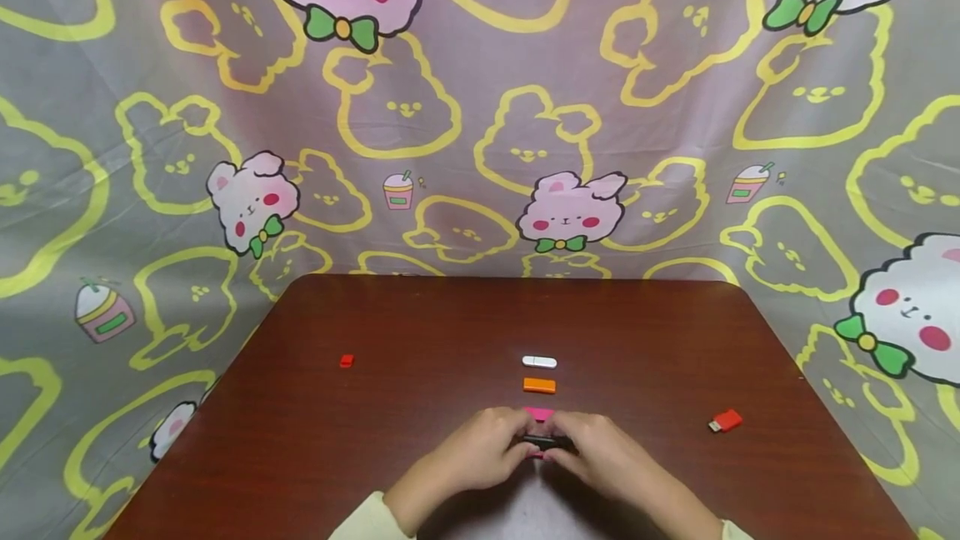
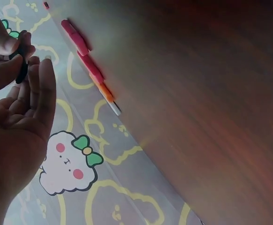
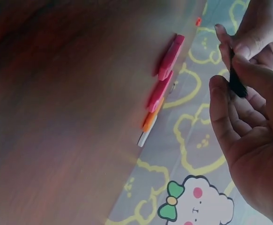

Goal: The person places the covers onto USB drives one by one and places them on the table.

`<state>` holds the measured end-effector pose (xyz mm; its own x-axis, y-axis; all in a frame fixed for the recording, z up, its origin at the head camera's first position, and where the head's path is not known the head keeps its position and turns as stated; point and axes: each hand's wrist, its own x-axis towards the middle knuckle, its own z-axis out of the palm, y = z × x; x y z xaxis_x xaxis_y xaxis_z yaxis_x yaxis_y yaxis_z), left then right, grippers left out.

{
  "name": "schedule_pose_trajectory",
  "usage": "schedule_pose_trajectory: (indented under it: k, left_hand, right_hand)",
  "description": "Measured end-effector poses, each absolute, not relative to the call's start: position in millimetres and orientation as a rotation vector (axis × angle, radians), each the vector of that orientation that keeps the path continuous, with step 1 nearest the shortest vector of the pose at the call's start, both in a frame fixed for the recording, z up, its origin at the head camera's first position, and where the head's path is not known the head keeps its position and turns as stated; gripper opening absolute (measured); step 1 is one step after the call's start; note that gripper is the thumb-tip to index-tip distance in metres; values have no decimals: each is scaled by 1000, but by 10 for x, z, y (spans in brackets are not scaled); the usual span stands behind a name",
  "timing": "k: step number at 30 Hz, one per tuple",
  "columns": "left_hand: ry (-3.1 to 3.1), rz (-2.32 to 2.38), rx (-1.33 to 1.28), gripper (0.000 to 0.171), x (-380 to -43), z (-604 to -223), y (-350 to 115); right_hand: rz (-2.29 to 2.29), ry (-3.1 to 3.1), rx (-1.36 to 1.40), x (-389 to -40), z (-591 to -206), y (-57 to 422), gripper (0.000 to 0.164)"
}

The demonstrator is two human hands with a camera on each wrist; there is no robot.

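Note:
A black USB stick [image 1: 549, 442] is held between both hands, close in front of the body and above the table. My left hand [image 1: 486, 447] pinches one end of it between thumb and fingers. At the other end, my right hand [image 1: 603, 452] pinches it the same way. Both wrist views show the black USB stick [image 2: 21, 68] slim and dark, with the fingertips covering much of it. Just beyond the fingers lies a pink stick [image 1: 538, 414]; a second pink stick [image 3: 171, 57] is mostly hidden under the hands in the head view.
Farther back in the same row lie an orange stick [image 1: 540, 386] and a white stick [image 1: 539, 362]. To the right is a red USB stick [image 1: 725, 421] with its metal plug bare. A small red cap [image 1: 347, 361] sits at the left. Patterned cloth [image 1: 465, 132] hangs behind the brown table [image 1: 420, 323].

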<state>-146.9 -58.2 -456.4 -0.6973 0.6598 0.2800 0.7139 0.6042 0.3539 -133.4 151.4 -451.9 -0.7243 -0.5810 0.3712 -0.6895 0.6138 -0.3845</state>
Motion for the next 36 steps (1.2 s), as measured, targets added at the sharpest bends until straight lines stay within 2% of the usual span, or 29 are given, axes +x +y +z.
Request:
schedule_pose_trajectory:
  k: [11,20,36]
  left_hand:
    - [-2815,-685,-1145,10,-1429,-4585,-613]
    - [-2869,-496,-1176,18,-1352,-4651,-633]
    - [-2897,-235,-1223,22,-1294,-4704,-562]
  right_hand:
    - [678,-2738,1026,-1254,-4529,1589,17]
    - [614,-2854,1029,-1195,-4593,1568,15]
    - [384,-2951,1191,-1202,-4649,1457,15]
